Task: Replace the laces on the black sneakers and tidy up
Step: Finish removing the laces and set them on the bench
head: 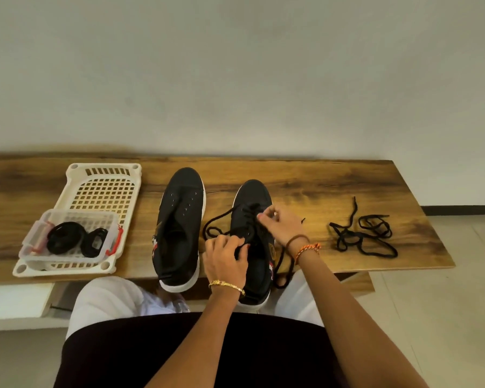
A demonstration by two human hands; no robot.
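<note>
Two black sneakers with white soles stand side by side on the wooden table, toes pointing away. The left sneaker has bare eyelets and no lace. On the right sneaker a black lace crosses the upper eyelets, and its loose ends loop out on both sides. My left hand grips the tongue and lace area of that shoe. My right hand pinches the lace at the eyelets on its right side. A loose black lace lies tangled on the table to the right.
A cream plastic basket sits at the left of the table. A clear plastic box with red clips stands in its near end and holds coiled black laces. The table's right edge is close to the tangled lace. A plain wall stands behind.
</note>
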